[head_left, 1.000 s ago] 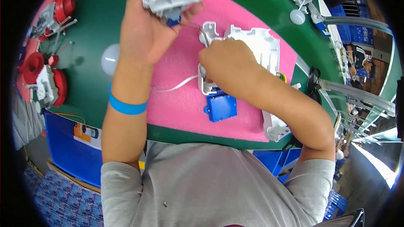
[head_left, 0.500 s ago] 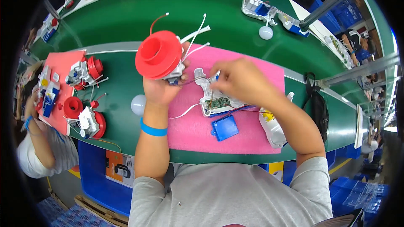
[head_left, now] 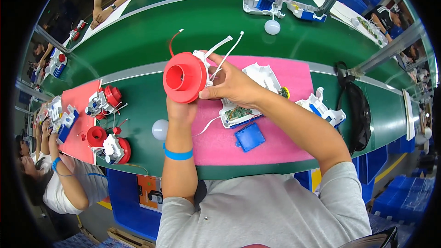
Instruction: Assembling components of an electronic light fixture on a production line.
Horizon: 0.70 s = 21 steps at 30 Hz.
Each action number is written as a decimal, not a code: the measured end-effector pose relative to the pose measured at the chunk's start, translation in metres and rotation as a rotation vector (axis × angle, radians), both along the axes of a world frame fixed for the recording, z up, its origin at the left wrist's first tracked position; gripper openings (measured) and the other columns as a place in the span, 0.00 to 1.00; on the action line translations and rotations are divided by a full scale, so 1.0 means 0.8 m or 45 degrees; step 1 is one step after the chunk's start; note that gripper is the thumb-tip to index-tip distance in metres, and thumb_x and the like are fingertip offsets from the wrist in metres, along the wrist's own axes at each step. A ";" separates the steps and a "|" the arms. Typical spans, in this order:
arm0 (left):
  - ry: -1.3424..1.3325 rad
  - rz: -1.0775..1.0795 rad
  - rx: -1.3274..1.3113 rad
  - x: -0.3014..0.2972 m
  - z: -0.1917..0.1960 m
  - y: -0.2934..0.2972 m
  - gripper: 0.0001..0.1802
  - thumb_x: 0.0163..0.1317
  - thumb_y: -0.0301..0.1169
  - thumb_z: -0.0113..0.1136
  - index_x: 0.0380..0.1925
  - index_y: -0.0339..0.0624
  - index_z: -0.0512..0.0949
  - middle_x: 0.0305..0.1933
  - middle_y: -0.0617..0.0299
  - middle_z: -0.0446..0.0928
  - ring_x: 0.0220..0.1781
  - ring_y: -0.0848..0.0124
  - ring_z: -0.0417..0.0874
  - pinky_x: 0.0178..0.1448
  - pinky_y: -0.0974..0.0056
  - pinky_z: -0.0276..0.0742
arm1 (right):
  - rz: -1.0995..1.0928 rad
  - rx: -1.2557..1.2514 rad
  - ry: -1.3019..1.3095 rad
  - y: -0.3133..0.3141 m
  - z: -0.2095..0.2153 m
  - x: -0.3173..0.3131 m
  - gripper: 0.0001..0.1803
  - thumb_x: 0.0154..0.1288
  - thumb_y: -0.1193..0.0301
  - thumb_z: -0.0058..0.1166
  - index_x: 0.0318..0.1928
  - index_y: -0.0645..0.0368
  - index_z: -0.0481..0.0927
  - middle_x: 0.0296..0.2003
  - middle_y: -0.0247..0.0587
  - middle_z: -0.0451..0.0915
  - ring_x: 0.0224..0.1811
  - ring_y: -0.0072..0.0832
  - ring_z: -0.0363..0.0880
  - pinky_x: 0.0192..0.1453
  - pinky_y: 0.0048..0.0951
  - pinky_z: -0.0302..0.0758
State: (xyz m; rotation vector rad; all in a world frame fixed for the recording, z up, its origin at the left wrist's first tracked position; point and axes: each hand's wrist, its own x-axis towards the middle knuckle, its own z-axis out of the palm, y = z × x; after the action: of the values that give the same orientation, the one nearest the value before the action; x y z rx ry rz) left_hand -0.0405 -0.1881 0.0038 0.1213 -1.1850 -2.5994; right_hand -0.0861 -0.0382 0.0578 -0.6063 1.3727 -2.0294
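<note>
A: Two hands on one piece, head view. The left hand was clenched from below around the red funnel-shaped housing, lifted above the pink foam mat. The open mouth faced up toward the camera and a bit to the person's left.

B: And the long axis?

A: It ran from that mouth back and to the right, toward the white module on the rear of the housing. The right hand came in from that side, fingers pinched on the housing's right rim and the module. White wires and one red wire stuck up and away from it.

B: Which hand was nearer the loose parts?

A: The right. The open white casing with its circuit board lay on the mat just below and right of the grip, and the blue square cover lay nearer the person, beside it. A white bulb sat on the green belt, near the left forearm.

B: Anything else in that view?

A: Only one view. Further red-and-white assemblies lay on a red mat well to the left, where a co-worker's arm showed.
</note>
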 end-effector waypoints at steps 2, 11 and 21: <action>0.034 0.102 -0.181 0.001 -0.002 -0.005 0.26 0.65 0.41 0.53 0.59 0.41 0.67 0.55 0.56 0.75 0.52 0.64 0.79 0.51 0.62 0.79 | 0.072 0.085 -0.081 0.006 0.012 0.004 0.56 0.44 0.73 0.74 0.69 0.55 0.49 0.62 0.52 0.63 0.55 0.34 0.74 0.61 0.33 0.72; 0.133 0.087 -0.095 0.014 0.029 -0.010 0.24 0.67 0.34 0.52 0.59 0.33 0.65 0.56 0.50 0.73 0.54 0.63 0.78 0.54 0.61 0.78 | -0.229 0.373 0.786 0.012 0.025 -0.001 0.53 0.41 0.68 0.76 0.65 0.52 0.55 0.55 0.46 0.69 0.52 0.35 0.74 0.55 0.33 0.74; 0.105 0.390 -0.908 0.016 0.041 0.014 0.49 0.42 0.23 0.74 0.63 0.39 0.55 0.58 0.52 0.64 0.57 0.64 0.72 0.58 0.63 0.74 | -0.453 0.540 1.717 0.035 0.032 -0.015 0.41 0.43 0.80 0.63 0.61 0.54 0.64 0.57 0.51 0.66 0.61 0.48 0.66 0.64 0.39 0.68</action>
State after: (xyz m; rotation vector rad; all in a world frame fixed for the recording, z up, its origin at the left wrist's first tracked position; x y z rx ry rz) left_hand -0.0278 -0.1769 0.0365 0.0399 -1.8103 -1.7831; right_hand -0.0982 -0.0104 0.0837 -1.7687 2.6902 -1.3439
